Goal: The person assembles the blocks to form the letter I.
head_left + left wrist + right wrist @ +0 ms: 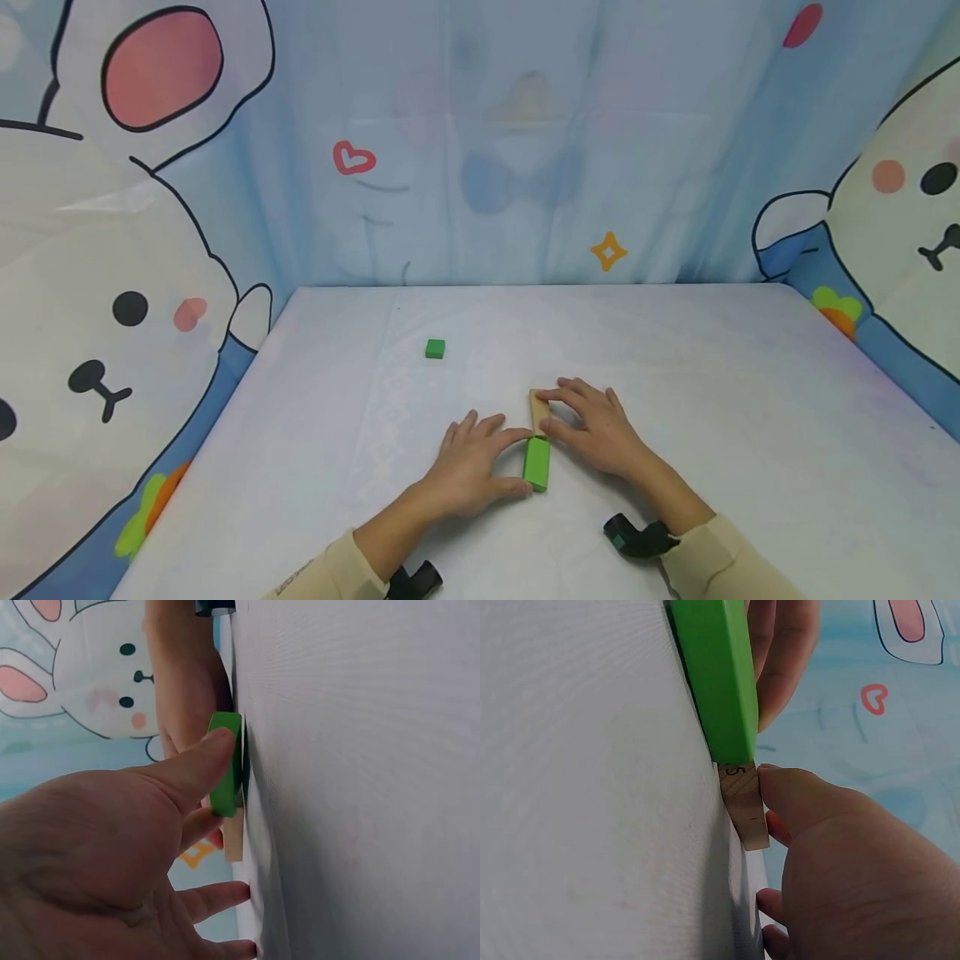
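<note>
A long green block [536, 464] lies on the white-covered table, in line with a plain wooden block [537, 412] just beyond it. Their ends meet or nearly meet. My left hand [472, 467] pinches the green block lengthwise, thumb at the near end and index finger at the far end by the joint. With thumb and index finger, my right hand [600, 427] holds the wooden block from the right. In the right wrist view the wooden block [744, 806] shows a dark mark like a 5 near the green block [716, 682].
A small green cube [435, 348] sits farther back, left of the hands. Behind the white table [712, 375] hangs a light blue curtain [517, 142] with cartoon animals. Dark cameras are worn at both wrists.
</note>
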A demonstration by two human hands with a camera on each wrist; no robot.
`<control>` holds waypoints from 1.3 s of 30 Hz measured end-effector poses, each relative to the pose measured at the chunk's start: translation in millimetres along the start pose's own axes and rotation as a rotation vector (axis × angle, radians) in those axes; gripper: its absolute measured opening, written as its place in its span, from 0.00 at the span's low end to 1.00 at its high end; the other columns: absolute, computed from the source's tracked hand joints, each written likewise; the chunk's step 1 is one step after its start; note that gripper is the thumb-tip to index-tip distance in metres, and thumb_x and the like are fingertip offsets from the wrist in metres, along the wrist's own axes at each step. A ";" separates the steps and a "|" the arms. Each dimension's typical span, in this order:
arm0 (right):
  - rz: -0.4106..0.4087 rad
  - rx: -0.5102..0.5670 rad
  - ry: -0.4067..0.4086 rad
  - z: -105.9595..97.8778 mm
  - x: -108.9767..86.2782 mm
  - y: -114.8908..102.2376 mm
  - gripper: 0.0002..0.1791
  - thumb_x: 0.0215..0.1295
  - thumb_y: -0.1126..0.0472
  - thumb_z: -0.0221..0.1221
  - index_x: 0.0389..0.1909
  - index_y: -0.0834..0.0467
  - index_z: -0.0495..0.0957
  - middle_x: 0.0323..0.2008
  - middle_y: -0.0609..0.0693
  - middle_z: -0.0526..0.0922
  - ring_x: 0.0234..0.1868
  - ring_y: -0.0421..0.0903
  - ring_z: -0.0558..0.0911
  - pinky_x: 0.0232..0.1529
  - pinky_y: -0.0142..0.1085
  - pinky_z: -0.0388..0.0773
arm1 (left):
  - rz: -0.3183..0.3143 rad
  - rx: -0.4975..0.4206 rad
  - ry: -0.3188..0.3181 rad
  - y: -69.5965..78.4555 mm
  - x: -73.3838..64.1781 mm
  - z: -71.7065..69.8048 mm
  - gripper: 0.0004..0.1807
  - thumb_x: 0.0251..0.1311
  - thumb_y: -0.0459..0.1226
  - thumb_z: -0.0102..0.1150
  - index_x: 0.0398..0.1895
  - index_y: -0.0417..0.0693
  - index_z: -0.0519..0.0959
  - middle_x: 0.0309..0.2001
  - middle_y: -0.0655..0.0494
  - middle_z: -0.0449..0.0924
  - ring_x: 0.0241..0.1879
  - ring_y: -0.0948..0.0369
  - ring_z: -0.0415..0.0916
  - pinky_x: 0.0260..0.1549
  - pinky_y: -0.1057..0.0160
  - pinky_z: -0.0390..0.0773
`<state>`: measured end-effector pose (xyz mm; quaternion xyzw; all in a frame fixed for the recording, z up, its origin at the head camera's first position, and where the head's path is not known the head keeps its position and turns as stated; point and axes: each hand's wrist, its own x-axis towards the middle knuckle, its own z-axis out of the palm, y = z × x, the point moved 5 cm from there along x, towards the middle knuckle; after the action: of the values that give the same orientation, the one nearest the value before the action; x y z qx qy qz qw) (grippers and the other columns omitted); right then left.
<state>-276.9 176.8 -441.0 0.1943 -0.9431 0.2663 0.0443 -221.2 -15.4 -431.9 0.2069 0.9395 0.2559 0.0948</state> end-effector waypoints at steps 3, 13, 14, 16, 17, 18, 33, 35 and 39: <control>0.005 -0.001 -0.001 -0.1 0.4 0.3 0.26 0.71 0.45 0.63 0.66 0.50 0.79 0.72 0.64 0.71 0.77 0.69 0.62 0.72 0.75 0.42 | -0.004 0.039 0.012 1.8 0.6 1.3 0.36 0.60 0.56 0.71 0.73 0.70 0.72 0.77 0.48 0.64 0.80 0.37 0.51 0.75 0.32 0.52; 0.008 -0.004 0.000 1.3 0.9 1.7 0.26 0.71 0.45 0.63 0.66 0.51 0.79 0.72 0.64 0.71 0.77 0.69 0.62 0.73 0.75 0.42 | -0.030 0.087 0.040 8.5 1.1 1.7 0.36 0.57 0.55 0.75 0.69 0.66 0.75 0.75 0.48 0.66 0.79 0.36 0.53 0.72 0.30 0.55; 0.013 -0.001 -0.003 1.2 0.9 2.2 0.26 0.71 0.45 0.63 0.66 0.50 0.79 0.73 0.64 0.71 0.77 0.68 0.62 0.73 0.75 0.42 | -0.033 0.086 0.043 8.7 1.4 1.8 0.36 0.56 0.55 0.75 0.69 0.65 0.76 0.75 0.48 0.66 0.79 0.36 0.53 0.72 0.30 0.55; 0.013 0.001 -0.003 0.5 0.9 2.1 0.26 0.71 0.44 0.63 0.66 0.50 0.79 0.73 0.63 0.71 0.77 0.68 0.62 0.73 0.75 0.42 | -0.041 0.081 0.043 9.1 1.8 1.8 0.35 0.56 0.55 0.75 0.69 0.64 0.76 0.75 0.48 0.66 0.79 0.37 0.53 0.73 0.30 0.54; 0.013 0.001 -0.004 0.5 1.0 2.2 0.26 0.71 0.44 0.62 0.66 0.49 0.79 0.73 0.63 0.71 0.77 0.68 0.62 0.73 0.75 0.42 | -0.045 0.081 0.042 9.3 2.0 2.0 0.35 0.57 0.55 0.75 0.68 0.63 0.77 0.75 0.49 0.66 0.79 0.37 0.53 0.73 0.30 0.54; 0.012 0.002 -0.005 0.4 1.0 2.1 0.26 0.71 0.43 0.62 0.66 0.49 0.79 0.73 0.63 0.71 0.77 0.67 0.62 0.73 0.75 0.42 | -0.048 0.083 0.043 9.9 2.3 1.9 0.35 0.56 0.55 0.75 0.68 0.63 0.77 0.75 0.49 0.66 0.79 0.38 0.53 0.73 0.30 0.54; 0.014 0.008 -0.009 0.1 1.3 1.4 0.26 0.71 0.44 0.63 0.66 0.49 0.79 0.73 0.63 0.70 0.77 0.68 0.61 0.73 0.75 0.42 | -0.071 0.087 0.070 16.9 6.6 4.1 0.35 0.54 0.55 0.76 0.65 0.59 0.79 0.73 0.43 0.67 0.77 0.37 0.57 0.70 0.25 0.54; 0.012 0.009 -0.010 0.2 1.4 1.1 0.26 0.71 0.45 0.63 0.66 0.50 0.79 0.73 0.63 0.70 0.77 0.69 0.61 0.73 0.75 0.42 | -0.074 0.091 0.070 17.5 6.7 4.3 0.35 0.54 0.55 0.76 0.65 0.59 0.79 0.73 0.43 0.67 0.77 0.37 0.57 0.70 0.26 0.54; 0.012 -0.001 -0.009 0.5 1.2 0.7 0.26 0.71 0.45 0.63 0.66 0.50 0.79 0.73 0.64 0.71 0.77 0.68 0.61 0.73 0.75 0.42 | -0.080 0.097 0.072 18.3 7.0 4.9 0.35 0.54 0.56 0.76 0.65 0.59 0.78 0.73 0.43 0.67 0.77 0.37 0.57 0.70 0.26 0.55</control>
<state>-278.3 176.7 -441.6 0.1895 -0.9446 0.2651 0.0386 -219.8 4.2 -427.1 0.1642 0.9611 0.2133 0.0610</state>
